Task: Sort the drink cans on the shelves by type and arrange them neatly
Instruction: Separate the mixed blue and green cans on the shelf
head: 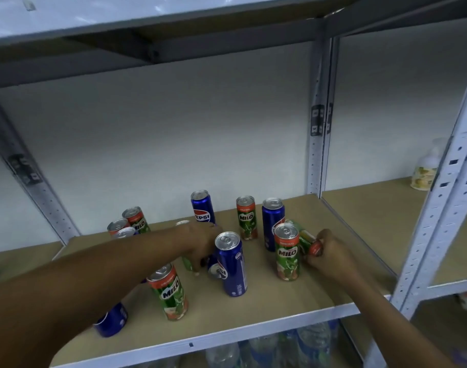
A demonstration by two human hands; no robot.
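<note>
Between both hands point(200, 243), upright Pepsi can point(232, 264)

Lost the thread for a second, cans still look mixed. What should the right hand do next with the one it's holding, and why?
Probably stand it upright. The right hand grips a tilted Milo can leaning behind the upright Milo can, so setting it down beside that one starts a Milo group. Blue Pepsi cans still stand mixed among the green ones, and the left hand is busy over cans mid-shelf.
</note>
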